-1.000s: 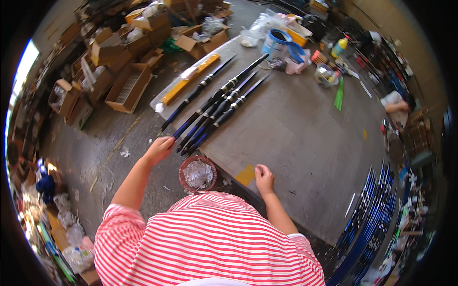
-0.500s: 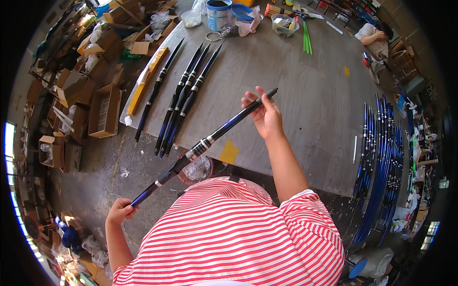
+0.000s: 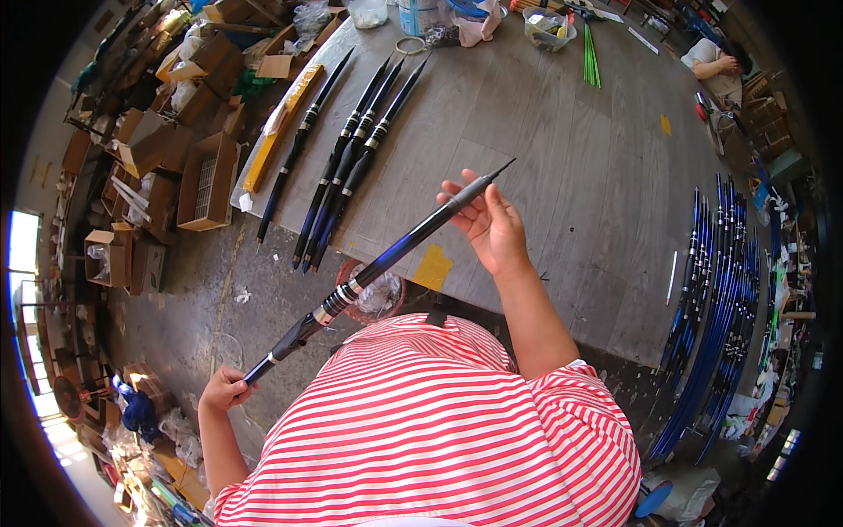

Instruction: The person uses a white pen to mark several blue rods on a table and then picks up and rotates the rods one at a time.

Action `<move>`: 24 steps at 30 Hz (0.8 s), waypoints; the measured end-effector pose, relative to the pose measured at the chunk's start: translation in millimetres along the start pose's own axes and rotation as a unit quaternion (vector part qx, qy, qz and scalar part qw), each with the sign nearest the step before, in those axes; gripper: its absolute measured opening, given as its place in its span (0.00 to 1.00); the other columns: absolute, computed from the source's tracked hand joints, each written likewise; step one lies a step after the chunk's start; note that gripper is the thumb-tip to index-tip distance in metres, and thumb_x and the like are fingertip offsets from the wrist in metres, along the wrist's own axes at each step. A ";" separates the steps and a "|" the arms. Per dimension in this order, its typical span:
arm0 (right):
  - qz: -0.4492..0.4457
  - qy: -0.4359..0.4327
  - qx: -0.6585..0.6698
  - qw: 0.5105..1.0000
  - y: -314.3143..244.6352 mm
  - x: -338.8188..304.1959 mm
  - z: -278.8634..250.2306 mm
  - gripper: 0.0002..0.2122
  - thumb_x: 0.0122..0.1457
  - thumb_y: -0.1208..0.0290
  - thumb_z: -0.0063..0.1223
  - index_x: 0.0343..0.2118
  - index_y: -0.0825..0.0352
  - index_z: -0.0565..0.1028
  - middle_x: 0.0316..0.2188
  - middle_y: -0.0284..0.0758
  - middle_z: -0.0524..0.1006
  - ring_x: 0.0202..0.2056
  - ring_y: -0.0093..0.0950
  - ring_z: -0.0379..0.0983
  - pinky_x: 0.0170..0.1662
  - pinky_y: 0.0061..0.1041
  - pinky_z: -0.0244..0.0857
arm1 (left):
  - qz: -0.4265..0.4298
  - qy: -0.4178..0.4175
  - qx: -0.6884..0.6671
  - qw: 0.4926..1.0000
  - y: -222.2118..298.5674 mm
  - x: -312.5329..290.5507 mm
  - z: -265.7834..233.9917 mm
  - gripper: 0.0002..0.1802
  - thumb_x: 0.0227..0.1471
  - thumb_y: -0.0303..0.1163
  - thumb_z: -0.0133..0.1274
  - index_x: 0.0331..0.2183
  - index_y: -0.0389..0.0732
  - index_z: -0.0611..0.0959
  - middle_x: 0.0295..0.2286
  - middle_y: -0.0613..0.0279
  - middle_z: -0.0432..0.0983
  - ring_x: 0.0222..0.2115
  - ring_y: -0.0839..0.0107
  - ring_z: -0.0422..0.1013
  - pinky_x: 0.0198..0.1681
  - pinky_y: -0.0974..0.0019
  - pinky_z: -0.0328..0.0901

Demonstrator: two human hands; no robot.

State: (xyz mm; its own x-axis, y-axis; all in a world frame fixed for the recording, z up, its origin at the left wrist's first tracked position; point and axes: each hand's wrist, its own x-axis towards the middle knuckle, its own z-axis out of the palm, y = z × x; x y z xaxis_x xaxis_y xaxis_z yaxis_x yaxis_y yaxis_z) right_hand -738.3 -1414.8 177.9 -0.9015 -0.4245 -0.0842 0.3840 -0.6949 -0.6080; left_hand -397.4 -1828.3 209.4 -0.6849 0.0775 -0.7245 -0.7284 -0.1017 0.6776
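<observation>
A dark blue and black telescopic fishing rod [image 3: 395, 253] slants across in front of me, butt low at the left and tip up at the right. My left hand [image 3: 226, 389] is closed round its butt end. Near the other end, my right hand [image 3: 492, 230] loosely cradles the rod between thumb and partly spread fingers. A thin dark tip sticks out beyond that hand; the part by the fingers looks blurred. Silver rings mark the reel seat [image 3: 334, 303] midway along. Similar fishing rods [image 3: 351, 162] lie on the table's left side, one [image 3: 303, 140] apart from the others.
The grey table [image 3: 527, 132] carries a yellow strip-like bundle [image 3: 283, 127], tubs, green sticks [image 3: 591, 57] and yellow tape [image 3: 433, 268]. Many more blue rods [image 3: 711, 299] stand at the right. Cardboard boxes [image 3: 208, 184] crowd the left floor. A basket [image 3: 379, 294] sits below the table edge. Another person [image 3: 716, 68] is at far right.
A thin tip now extends beyond the rod's upper end by my right hand, where the end looked blunt before. My view has shifted, so the table sits slightly higher and further right.
</observation>
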 end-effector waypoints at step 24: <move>-0.140 0.124 -0.025 0.982 -53.9 22.9 -50.4 0.08 0.53 0.67 0.50 0.33 0.66 0.74 0.33 0.32 0.75 0.36 0.27 0.72 0.41 0.25 0.67 | -0.007 0.015 0.004 1.000 -12.2 -46.3 -21.4 0.26 0.34 0.45 0.63 0.24 0.28 0.79 0.09 0.69 0.61 0.07 0.82 0.54 0.10 0.75 0.43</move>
State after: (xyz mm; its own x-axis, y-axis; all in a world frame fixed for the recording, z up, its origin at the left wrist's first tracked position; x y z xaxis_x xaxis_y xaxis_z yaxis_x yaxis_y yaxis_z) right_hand -789.7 -1357.9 168.9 -0.9937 -0.0623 -0.0930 0.1088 -0.7322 -0.6724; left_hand -356.4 -1851.9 232.0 -0.6730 0.0496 -0.7380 -0.7388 -0.0919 0.6676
